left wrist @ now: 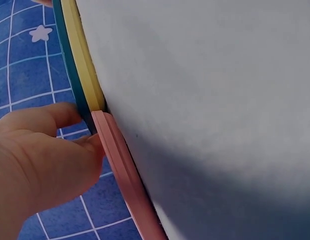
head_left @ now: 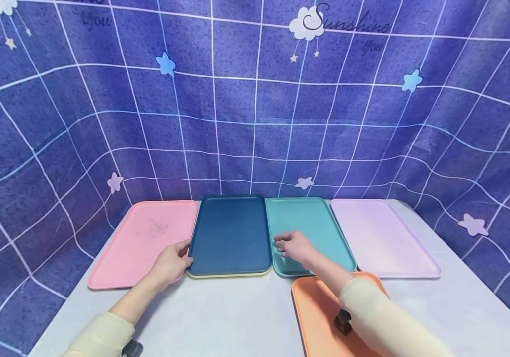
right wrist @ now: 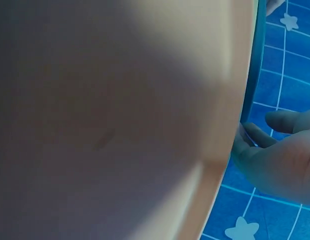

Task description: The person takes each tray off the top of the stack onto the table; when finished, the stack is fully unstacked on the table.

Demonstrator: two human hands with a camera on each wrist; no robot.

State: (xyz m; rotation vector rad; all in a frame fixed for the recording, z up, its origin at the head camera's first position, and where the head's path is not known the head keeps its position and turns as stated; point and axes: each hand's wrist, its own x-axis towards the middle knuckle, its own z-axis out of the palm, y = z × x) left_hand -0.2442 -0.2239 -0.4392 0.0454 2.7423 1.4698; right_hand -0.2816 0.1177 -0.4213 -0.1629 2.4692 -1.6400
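A dark blue tray (head_left: 230, 233) lies on top of a yellow tray (head_left: 232, 274), whose rim shows along the front edge. My left hand (head_left: 168, 265) is at the left edge of the dark blue tray, thumb and fingertips right at the rim, the hand partly over the pink tray (head_left: 121, 263). In the left wrist view the thumb of my left hand (left wrist: 50, 155) meets the blue rim above the pink tray's corner. My right hand (head_left: 297, 246) is over the left part of the teal tray (head_left: 310, 218), fingers loosely bent and holding nothing, fingertips close to the blue tray's right edge.
A lilac tray (head_left: 384, 238) lies right of the teal one. Nearer, an orange tray (head_left: 317, 317) lies under my right forearm. All rest on a white table (head_left: 232, 317). A blue checked curtain (head_left: 255, 99) with stars hangs behind and at both sides.
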